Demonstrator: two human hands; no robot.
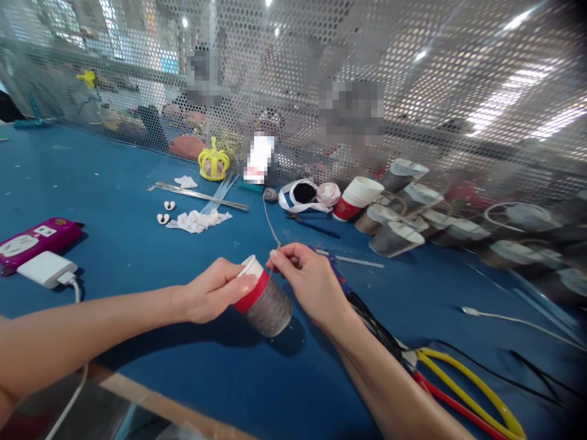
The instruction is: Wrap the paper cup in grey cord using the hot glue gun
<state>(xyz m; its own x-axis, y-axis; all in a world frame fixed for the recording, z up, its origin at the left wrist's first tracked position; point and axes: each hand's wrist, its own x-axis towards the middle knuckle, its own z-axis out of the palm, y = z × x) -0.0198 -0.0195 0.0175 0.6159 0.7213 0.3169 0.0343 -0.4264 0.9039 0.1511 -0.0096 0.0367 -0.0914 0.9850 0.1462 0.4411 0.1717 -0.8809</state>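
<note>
My left hand is wrapped round the rim end of a red and white paper cup, held tilted just over the blue table. Grey yarn is wound thickly about the cup's lower part. A strand of the same yarn runs from a small grey ball at the back down to my right hand. The thumb and fingers of that hand pinch the strand close beside the cup.
Yarn-wrapped cups crowd the back right, near stacked paper cups. Pliers, metal rods and crumpled tissue lie ahead. Yellow-and-red handles lie by my right forearm. A purple case and white charger sit left.
</note>
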